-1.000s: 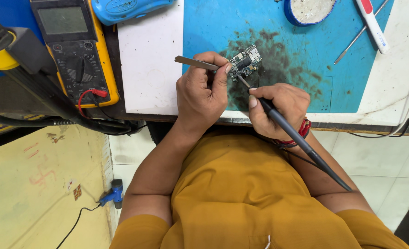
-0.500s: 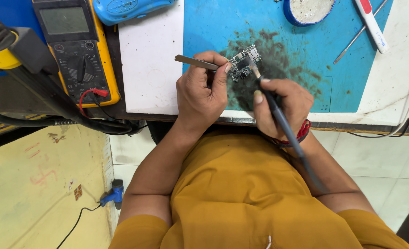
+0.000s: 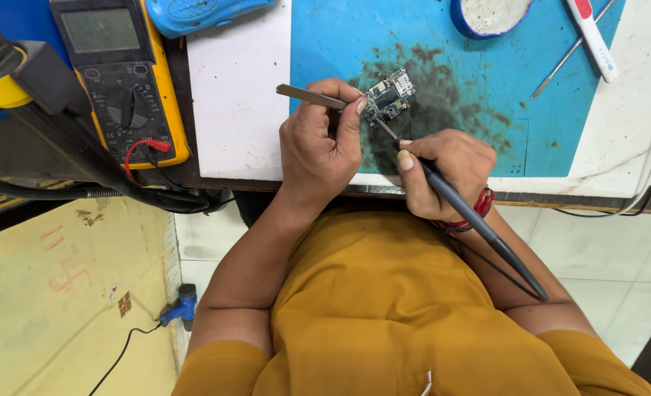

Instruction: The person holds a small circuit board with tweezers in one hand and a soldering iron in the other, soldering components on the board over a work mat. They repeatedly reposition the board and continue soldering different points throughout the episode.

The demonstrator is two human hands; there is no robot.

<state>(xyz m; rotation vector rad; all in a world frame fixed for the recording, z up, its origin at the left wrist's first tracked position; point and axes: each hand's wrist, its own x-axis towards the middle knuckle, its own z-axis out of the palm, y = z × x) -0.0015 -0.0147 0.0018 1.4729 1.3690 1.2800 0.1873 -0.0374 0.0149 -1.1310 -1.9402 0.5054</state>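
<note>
Right hand [image 3: 443, 172] shifted lower since before, iron [image 3: 479, 224] tip now on the board [image 3: 388, 96] lying on the blue mat [image 3: 479, 81]; left hand [image 3: 322, 143] pinching tweezers [image 3: 312, 96] against it; soldering underway, next needing a steady tip.

A small circuit board [image 3: 388, 97], crowded with tiny metal parts, lies on a sooty patch of the blue mat. Flat steel tweezers [image 3: 312, 96] pinch its left edge, lying nearly level. A dark soldering iron [image 3: 472, 216] slants in from the near right, its tip touching the board's near edge.
</note>
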